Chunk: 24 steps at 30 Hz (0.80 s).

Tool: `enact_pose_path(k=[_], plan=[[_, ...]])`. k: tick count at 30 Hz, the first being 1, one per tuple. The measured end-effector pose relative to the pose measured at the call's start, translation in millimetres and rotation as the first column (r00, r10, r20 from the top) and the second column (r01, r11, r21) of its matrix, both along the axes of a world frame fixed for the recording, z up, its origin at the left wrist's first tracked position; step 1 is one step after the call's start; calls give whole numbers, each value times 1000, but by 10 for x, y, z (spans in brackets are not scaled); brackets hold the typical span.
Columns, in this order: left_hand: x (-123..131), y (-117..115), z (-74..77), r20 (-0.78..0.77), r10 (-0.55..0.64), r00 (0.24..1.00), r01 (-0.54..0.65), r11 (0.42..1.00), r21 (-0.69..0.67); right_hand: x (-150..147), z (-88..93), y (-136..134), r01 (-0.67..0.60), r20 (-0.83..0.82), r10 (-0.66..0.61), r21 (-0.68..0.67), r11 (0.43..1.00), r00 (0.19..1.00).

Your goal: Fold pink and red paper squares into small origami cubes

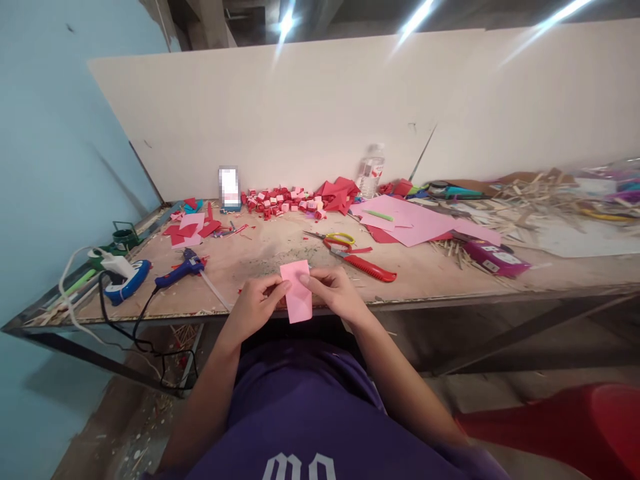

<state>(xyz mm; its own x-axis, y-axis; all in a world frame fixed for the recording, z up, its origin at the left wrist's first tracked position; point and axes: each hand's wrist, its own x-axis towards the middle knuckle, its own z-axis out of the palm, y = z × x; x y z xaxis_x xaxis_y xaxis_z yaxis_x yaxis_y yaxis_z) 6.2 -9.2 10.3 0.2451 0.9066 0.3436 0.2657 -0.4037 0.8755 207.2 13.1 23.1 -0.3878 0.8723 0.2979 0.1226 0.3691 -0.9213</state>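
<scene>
A small rectangular piece of pink paper [299,303] is held upright at the table's front edge, between both hands. My left hand [257,303] pinches its left side, thumb in front and fingers behind. On the right side, my right hand [337,293] grips it the same way, the thumb lying on the paper's face. Just beyond the hands lie a red utility knife [371,267] and scissors with yellow and red handles [340,239]. A blue glue gun [180,270] rests to the left.
Small red and pink paper cubes [285,202] are heaped at the back. Larger pink sheets [423,223], a plastic bottle [371,170] and thin wooden sticks [540,193] lie to the right. A blue-and-white power strip [127,283] with trailing cords sits left. A propped phone [230,187] stands behind.
</scene>
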Motion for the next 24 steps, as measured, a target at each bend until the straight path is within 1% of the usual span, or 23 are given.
enact_pose_path(k=[3, 7, 11, 15, 19, 24], plan=[[27, -1, -19, 48, 26, 999, -25, 1000, -19, -2, -8, 8, -18, -11, 18, -6, 1000, 1000], [47, 0, -45, 12, 89, 996, -89, 996, 28, -7, 10, 8, 0, -23, 0, 6, 1000, 1000], [41, -5, -62, 10, 133, 991, -133, 989, 63, -10, 42, -7, -4, 29, 4, 2, 1000, 1000], [38, -20, -56, 48, 115, 992, -117, 993, 35, 6, 6, 14, -24, 44, 25, -8, 1000, 999], [43, -22, -50, 72, 89, 993, -90, 996, 10, 19, -19, 34, -17, 38, 19, -31, 999, 999], [30, -6, -76, 62, 126, 990, -129, 990, 50, 9, 6, 19, -69, 36, 70, -53, 996, 997]])
